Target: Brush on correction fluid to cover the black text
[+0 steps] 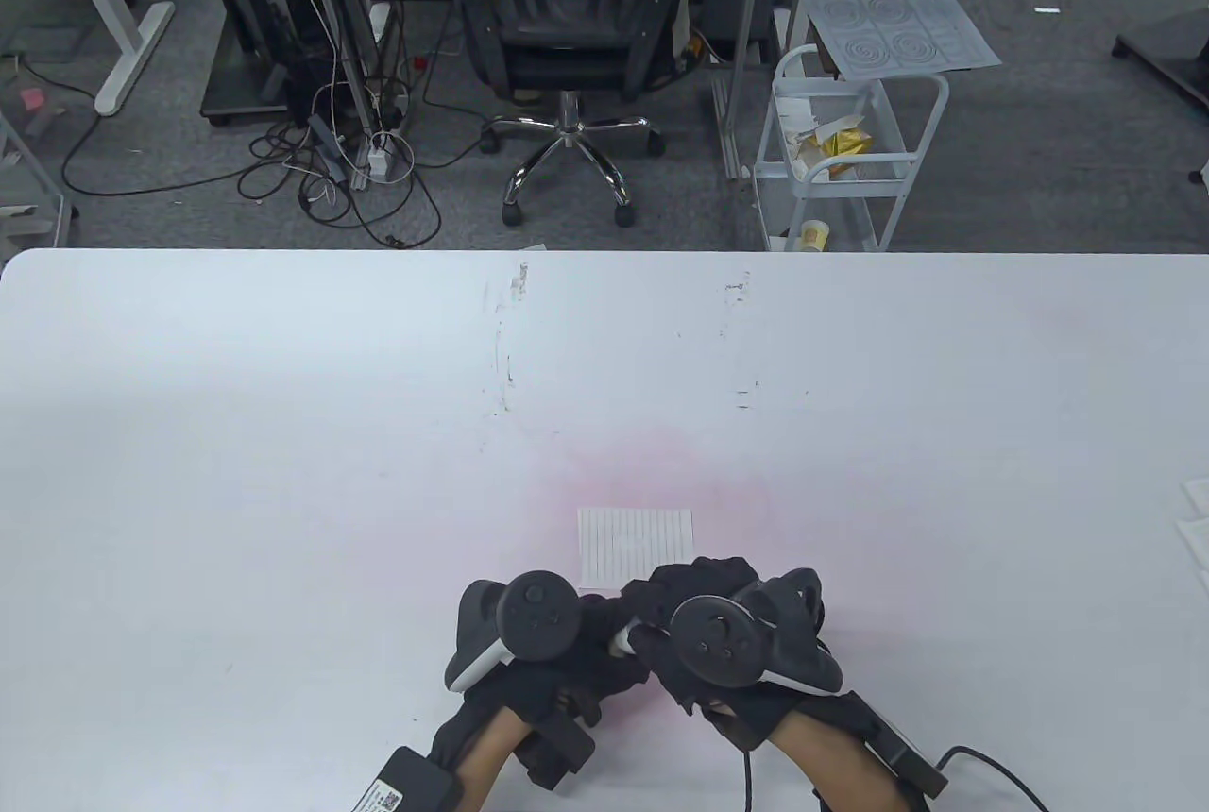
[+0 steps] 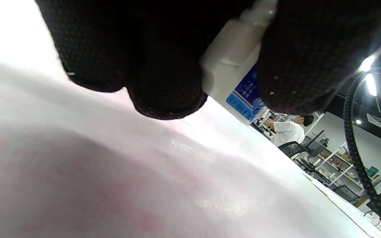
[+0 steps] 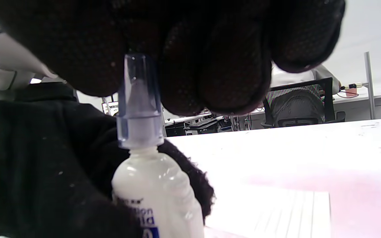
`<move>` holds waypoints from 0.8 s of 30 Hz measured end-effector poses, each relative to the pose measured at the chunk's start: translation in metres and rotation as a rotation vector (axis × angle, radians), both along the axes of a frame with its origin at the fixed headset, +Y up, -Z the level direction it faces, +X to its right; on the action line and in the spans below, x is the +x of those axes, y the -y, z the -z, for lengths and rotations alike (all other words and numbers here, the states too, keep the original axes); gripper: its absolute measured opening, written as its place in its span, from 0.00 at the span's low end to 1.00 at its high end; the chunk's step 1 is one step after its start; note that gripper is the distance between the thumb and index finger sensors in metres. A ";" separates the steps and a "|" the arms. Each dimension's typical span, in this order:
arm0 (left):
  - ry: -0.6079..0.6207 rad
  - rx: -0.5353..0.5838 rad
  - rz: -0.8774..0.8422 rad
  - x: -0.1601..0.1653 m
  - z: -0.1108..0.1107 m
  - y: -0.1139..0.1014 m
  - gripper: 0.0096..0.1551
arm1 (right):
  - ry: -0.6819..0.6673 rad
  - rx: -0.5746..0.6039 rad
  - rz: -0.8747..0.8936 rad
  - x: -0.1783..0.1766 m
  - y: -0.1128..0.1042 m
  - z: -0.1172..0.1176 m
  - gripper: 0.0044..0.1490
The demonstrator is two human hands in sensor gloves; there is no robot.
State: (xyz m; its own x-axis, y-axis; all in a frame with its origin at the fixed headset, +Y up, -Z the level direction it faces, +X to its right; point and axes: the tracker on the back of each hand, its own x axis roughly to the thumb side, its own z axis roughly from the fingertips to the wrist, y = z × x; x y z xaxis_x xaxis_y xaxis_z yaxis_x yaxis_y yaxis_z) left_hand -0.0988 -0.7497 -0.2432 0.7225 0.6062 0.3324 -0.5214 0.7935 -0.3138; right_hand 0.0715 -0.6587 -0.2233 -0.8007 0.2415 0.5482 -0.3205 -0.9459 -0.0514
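A small lined paper (image 1: pixel 635 546) lies on the white table (image 1: pixel 283 434) just beyond both hands; it also shows in the right wrist view (image 3: pixel 276 208). My left hand (image 1: pixel 576 637) grips a white correction fluid bottle (image 1: pixel 624 639) with a blue label; the bottle also shows in the left wrist view (image 2: pixel 233 72) and in the right wrist view (image 3: pixel 154 195). My right hand (image 1: pixel 675 604) holds the bottle's clear blue cap (image 3: pixel 139 102) with its fingers (image 3: pixel 233 66) over the top. No black text can be made out on the paper.
An office chair (image 1: pixel 567 28) and a white cart (image 1: pixel 850 151) stand beyond the table's far edge. White papers (image 1: pixel 1195 519) lie at the table's right edge. A cable (image 1: pixel 992 765) trails from my right wrist.
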 end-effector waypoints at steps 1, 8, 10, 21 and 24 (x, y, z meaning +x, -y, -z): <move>0.001 0.000 0.000 0.000 0.000 0.000 0.34 | -0.013 -0.003 -0.007 -0.001 0.001 0.000 0.27; 0.008 0.043 0.019 0.001 0.000 -0.001 0.34 | -0.045 -0.033 -0.031 -0.004 0.002 0.000 0.28; 0.012 0.054 0.022 0.001 0.000 -0.002 0.34 | -0.039 -0.020 -0.033 -0.005 0.002 -0.001 0.28; 0.002 0.068 -0.004 -0.001 -0.001 -0.004 0.34 | -0.001 -0.041 -0.010 0.001 0.005 0.004 0.40; -0.002 0.078 -0.018 -0.003 -0.001 -0.006 0.34 | -0.037 -0.163 0.065 0.003 0.008 0.008 0.33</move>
